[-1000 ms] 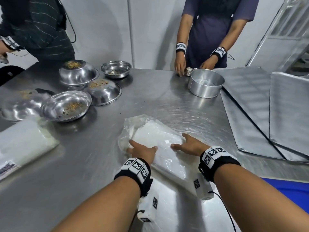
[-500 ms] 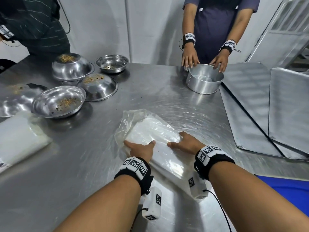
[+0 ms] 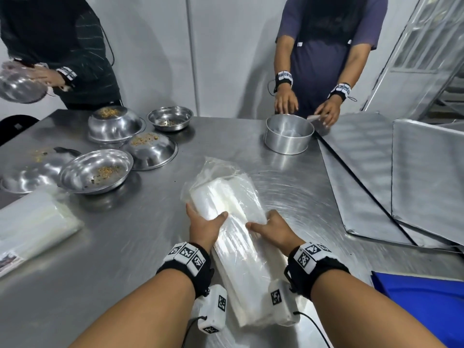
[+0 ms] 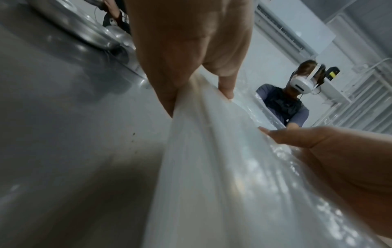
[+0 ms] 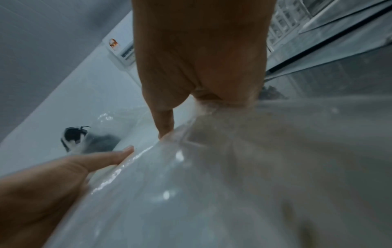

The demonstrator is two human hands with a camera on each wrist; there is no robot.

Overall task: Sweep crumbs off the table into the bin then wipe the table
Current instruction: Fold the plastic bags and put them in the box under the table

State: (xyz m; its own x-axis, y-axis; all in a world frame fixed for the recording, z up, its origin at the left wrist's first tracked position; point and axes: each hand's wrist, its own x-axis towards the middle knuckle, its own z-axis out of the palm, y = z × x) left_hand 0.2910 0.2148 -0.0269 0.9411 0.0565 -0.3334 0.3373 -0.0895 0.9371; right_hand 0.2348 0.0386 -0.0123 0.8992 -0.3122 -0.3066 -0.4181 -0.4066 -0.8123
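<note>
We hold the plastic-wrapped pack (image 3: 226, 212) from both sides on the steel table (image 3: 125, 247): our left hand (image 3: 204, 226) grips its left edge, thumb on top, and our right hand (image 3: 272, 228) clasps the right edge, probably so it cannot slip. Crumbs (image 3: 105, 169) lie in the bowls (image 3: 75, 177) far left; the bin is perhaps the blue thing (image 3: 421, 297).

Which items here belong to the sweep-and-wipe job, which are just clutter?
Job:
- left hand and right hand, gripping the plastic pack
- steel table
- crumbs in the near bowl

Lying about:
- round tin
- second pack
</note>
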